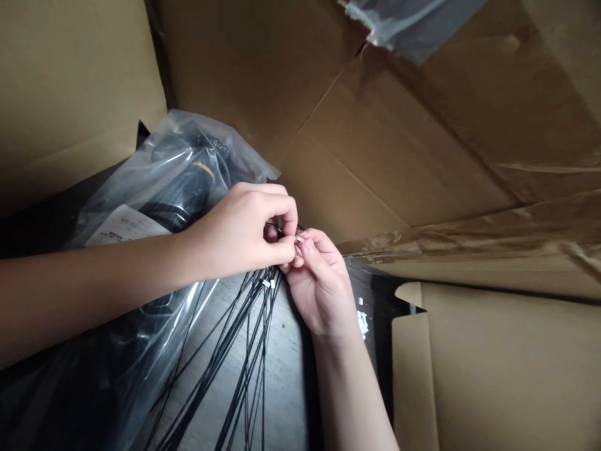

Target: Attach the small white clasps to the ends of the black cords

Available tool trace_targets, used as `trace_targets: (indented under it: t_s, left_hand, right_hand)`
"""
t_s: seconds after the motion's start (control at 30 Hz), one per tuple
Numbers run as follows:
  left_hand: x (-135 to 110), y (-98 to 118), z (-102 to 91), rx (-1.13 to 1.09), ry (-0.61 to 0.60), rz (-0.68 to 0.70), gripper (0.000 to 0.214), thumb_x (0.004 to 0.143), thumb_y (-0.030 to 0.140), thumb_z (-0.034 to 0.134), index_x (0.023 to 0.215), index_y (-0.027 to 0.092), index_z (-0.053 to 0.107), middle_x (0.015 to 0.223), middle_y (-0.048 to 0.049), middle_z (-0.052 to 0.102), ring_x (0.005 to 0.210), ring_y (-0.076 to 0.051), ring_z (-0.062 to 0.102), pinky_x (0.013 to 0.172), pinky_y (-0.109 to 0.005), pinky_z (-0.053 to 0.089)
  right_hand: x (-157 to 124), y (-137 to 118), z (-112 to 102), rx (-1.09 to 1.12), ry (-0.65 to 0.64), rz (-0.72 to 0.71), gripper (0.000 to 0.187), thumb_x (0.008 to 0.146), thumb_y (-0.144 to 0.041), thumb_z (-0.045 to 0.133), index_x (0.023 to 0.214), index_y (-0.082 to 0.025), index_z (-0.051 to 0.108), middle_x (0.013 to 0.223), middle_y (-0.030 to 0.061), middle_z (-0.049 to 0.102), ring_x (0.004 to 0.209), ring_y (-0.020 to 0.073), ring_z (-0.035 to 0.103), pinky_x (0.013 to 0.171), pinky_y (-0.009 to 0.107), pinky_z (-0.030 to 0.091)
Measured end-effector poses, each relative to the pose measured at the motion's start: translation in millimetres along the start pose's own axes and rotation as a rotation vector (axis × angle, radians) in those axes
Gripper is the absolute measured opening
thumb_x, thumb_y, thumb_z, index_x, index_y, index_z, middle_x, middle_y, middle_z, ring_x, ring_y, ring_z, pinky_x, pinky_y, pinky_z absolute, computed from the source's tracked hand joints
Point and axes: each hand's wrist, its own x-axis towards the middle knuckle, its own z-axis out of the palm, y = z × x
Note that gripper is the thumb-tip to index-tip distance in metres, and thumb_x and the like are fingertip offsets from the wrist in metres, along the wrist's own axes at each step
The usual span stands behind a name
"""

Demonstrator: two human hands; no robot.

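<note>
My left hand [258, 228] is closed, thumb and index finger pinched together, with a thin black wire running into its grip. Right beside its fingertips, my right hand [323, 279] pinches a small white connector [299, 238] between thumb and fingers. The fingertips of both hands meet around this piece, so its exact fit with the wire is hidden. Below the hands, several long black wires [213, 363] fan out toward the lower edge. Small white end pieces [267, 284] show among these wires just under my left hand.
A clear plastic bag [154, 150] with coiled black cable and a printed label [124, 225] lies at left. Beneath the wires is a grey surface [286, 376]. Small white pieces [362, 321] lie right of my right wrist. Cardboard [375, 144] rises behind, with another cardboard box [507, 369] at lower right.
</note>
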Motion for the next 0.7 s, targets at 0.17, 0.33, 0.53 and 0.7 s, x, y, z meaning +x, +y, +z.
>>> trace_targets:
  t_s: [0.17, 0.33, 0.53, 0.7]
  left_hand:
    - [-0.8, -1.1, 0.2, 0.008, -0.003, 0.025, 0.006, 0.069, 0.009, 0.067, 0.067, 0.014, 0.064, 0.073, 0.0008, 0.065, 0.062, -0.007, 0.056, 0.057, -0.020, 0.045]
    - [-1.6, -1.7, 0.1, 0.021, -0.005, 0.047, 0.007, 0.071, 0.010, 0.067, 0.067, 0.014, 0.065, 0.074, 0.0009, 0.066, 0.062, -0.007, 0.057, 0.058, -0.019, 0.046]
    - [-1.5, -1.6, -0.4, 0.022, -0.017, 0.047, 0.006, 0.071, 0.009, 0.067, 0.068, 0.014, 0.065, 0.075, 0.0008, 0.066, 0.063, -0.008, 0.057, 0.059, -0.020, 0.047]
    - [-1.5, -0.6, -1.0, 0.018, -0.030, 0.027, 0.005, 0.071, 0.011, 0.067, 0.068, 0.015, 0.065, 0.075, 0.0002, 0.066, 0.063, -0.008, 0.057, 0.059, -0.020, 0.046]
  right_hand:
    - [0.1, -0.7, -0.3, -0.035, 0.007, -0.004, 0.013, 0.073, -0.026, 0.082, 0.079, -0.020, 0.072, 0.060, -0.0050, 0.058, 0.058, 0.0051, 0.051, 0.061, 0.017, 0.049]
    - [0.1, -0.3, 0.3, -0.030, 0.008, -0.001, 0.013, 0.073, -0.026, 0.082, 0.079, -0.019, 0.073, 0.059, -0.0050, 0.057, 0.059, 0.0045, 0.051, 0.061, 0.016, 0.048]
    - [0.0, -0.4, 0.6, -0.072, 0.038, -0.009, 0.014, 0.074, -0.028, 0.081, 0.081, -0.020, 0.072, 0.059, -0.0052, 0.055, 0.059, 0.0060, 0.050, 0.061, 0.018, 0.049]
    - [-0.2, -0.5, 0.6, -0.063, 0.043, -0.005, 0.014, 0.074, -0.028, 0.081, 0.082, -0.020, 0.072, 0.061, -0.0049, 0.055, 0.059, 0.0057, 0.049, 0.062, 0.018, 0.049]
